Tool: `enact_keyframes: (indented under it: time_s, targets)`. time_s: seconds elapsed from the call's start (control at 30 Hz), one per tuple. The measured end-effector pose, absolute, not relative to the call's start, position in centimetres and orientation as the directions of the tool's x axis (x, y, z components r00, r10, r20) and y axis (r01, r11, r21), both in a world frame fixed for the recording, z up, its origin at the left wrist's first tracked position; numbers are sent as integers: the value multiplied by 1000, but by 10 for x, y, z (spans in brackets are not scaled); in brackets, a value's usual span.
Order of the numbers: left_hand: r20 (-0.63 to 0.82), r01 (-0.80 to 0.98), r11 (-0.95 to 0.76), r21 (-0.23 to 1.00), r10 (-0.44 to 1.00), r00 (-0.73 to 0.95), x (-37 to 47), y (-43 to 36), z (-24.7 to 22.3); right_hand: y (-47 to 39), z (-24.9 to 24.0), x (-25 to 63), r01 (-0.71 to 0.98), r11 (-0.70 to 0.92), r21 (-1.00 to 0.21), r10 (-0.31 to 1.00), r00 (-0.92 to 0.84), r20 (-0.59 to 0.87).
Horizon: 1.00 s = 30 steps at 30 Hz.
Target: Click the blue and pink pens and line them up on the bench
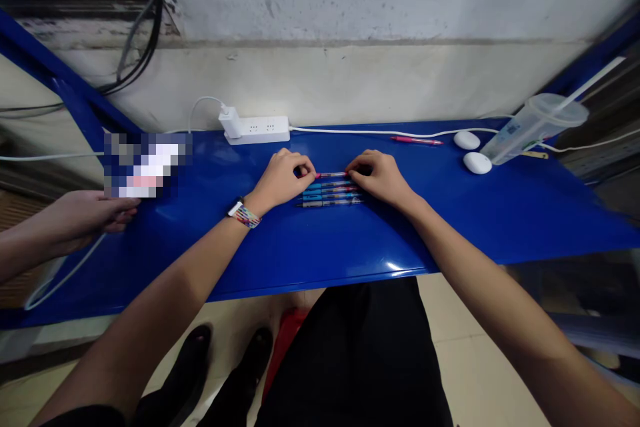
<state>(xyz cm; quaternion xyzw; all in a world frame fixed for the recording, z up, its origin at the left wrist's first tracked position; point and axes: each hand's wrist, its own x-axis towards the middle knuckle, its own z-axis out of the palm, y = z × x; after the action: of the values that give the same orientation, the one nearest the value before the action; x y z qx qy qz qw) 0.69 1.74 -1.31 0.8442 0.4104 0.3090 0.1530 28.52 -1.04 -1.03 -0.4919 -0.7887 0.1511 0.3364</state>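
Between my two hands lies a pink pen (332,175), held sideways at its ends. My left hand (286,177) pinches its left end, and a watch with a multicoloured band sits on that wrist. At the other end, the fingers of my right hand (376,173) close on the pen's right tip. Just below, several pens lie side by side in a row: blue ones (320,191) and a grey one (330,203) nearest me. My right fingers partly cover the row's right side.
A white power strip (260,130) with a plugged-in charger (230,121) stands by the wall. Rightward lie a red pen (417,141), two white rounded objects (477,163) and a tilted plastic cup (533,123) with a straw. At left, another person's hand (95,220) holds a blurred-out object on the blue table (280,253).
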Motion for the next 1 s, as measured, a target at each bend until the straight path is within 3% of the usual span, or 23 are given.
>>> enact_keyframes:
  time_s: [0.53,0.73,0.87,1.0]
  targets:
    - [409,658,-603,452,795,448,11,13,-14,-10,-12,287,655,487,-578,870,-302,391]
    - [409,542,-542,642,840,356,22,8,-16,-11,-19,280,611,427,-667,890,-153,429]
    - [381,353,-460,815,884,271,33,3,-19,-11,-27,269,410,384,-827,912,-31,409]
    - [337,226,-381,896,917,212,43,-3,-20,-11,-30,260,235,352,-906,929,33,370]
